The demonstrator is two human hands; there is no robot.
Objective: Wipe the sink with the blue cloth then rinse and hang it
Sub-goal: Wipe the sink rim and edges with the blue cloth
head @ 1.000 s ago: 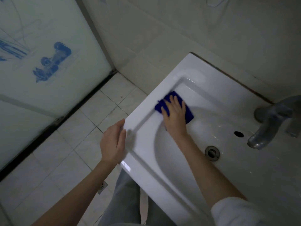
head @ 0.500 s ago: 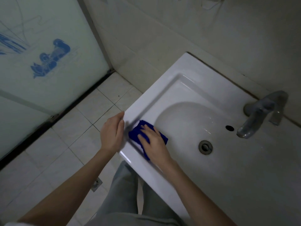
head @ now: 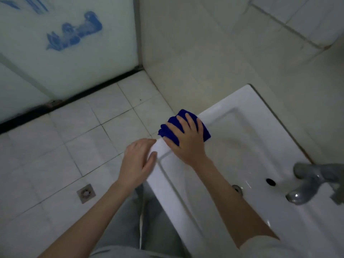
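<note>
The white sink (head: 260,138) fills the right half of the view, its basin running toward the drain (head: 237,189). A folded blue cloth (head: 170,124) lies on the sink's left rim and hangs a little over the outer edge. My right hand (head: 186,140) presses flat on the cloth, fingers spread and fairly straight, covering most of it. My left hand (head: 138,162) rests open on the near left corner of the rim, fingers relaxed, just below the cloth and holding nothing.
A grey metal tap (head: 312,183) stands at the right edge above an overflow hole (head: 270,182). Tiled wall rises behind the sink. White floor tiles with a square floor drain (head: 86,193) lie to the left, bounded by a frosted glass door (head: 65,43).
My right hand slid the cloth from the basin's far side to the near left corner, then up onto the left rim. The left hand stayed on the rim's corner; the view shifted left.
</note>
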